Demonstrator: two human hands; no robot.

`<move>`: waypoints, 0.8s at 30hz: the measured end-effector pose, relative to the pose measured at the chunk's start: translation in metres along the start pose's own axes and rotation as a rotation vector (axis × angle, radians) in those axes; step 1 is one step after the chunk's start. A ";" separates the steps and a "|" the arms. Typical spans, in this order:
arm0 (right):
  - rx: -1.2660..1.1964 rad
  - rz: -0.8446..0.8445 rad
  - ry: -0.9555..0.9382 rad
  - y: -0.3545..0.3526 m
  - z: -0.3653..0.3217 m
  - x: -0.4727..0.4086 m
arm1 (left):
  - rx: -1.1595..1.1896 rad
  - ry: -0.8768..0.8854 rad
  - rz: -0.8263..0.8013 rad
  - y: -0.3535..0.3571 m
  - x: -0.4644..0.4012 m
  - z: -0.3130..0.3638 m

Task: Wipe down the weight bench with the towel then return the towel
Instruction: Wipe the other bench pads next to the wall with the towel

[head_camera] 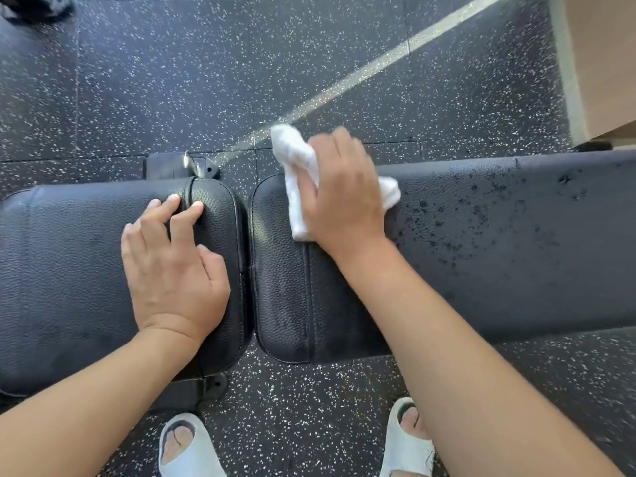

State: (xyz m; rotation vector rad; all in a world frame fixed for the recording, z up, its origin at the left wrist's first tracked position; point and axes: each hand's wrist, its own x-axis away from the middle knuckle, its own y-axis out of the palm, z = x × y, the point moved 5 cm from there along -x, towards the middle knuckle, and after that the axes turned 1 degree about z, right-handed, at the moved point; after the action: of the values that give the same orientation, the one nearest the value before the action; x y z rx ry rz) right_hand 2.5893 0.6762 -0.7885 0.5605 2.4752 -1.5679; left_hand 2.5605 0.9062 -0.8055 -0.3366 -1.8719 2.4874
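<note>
A black padded weight bench runs across the view in two parts: the seat pad on the left and the long back pad on the right, with a narrow gap between them. My left hand rests flat on the seat pad near the gap, fingers spread. My right hand grips a crumpled white towel and presses it on the left end of the back pad, near its far edge. Dark wet spots speckle the back pad to the right of the towel.
Black speckled rubber floor surrounds the bench, crossed by a pale diagonal stripe. A metal bracket of the bench frame shows behind the seat pad. A light wooden box or wall stands at the far right. My feet in pale slides stand below.
</note>
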 end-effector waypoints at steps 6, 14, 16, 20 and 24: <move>-0.089 -0.140 0.006 -0.050 -0.018 0.151 | 0.013 -0.007 0.001 0.000 0.000 0.000; -0.086 -0.095 -0.077 -0.021 -0.027 0.095 | 0.024 -0.006 0.011 0.000 0.000 0.000; -0.085 -0.048 -0.046 -0.002 -0.032 0.054 | 0.020 -0.002 0.012 0.000 0.001 0.000; -0.041 -0.059 -0.075 0.025 -0.048 0.003 | 0.013 -0.010 0.002 -0.002 0.000 0.001; -0.004 -0.077 -0.106 0.025 -0.049 0.006 | 0.007 -0.013 -0.001 -0.004 0.000 0.002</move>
State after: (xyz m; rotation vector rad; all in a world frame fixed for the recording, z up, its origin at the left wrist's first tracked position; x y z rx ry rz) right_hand 2.5964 0.7307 -0.7897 0.3758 2.4475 -1.5757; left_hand 2.5591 0.9052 -0.8012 -0.3202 -1.8677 2.5007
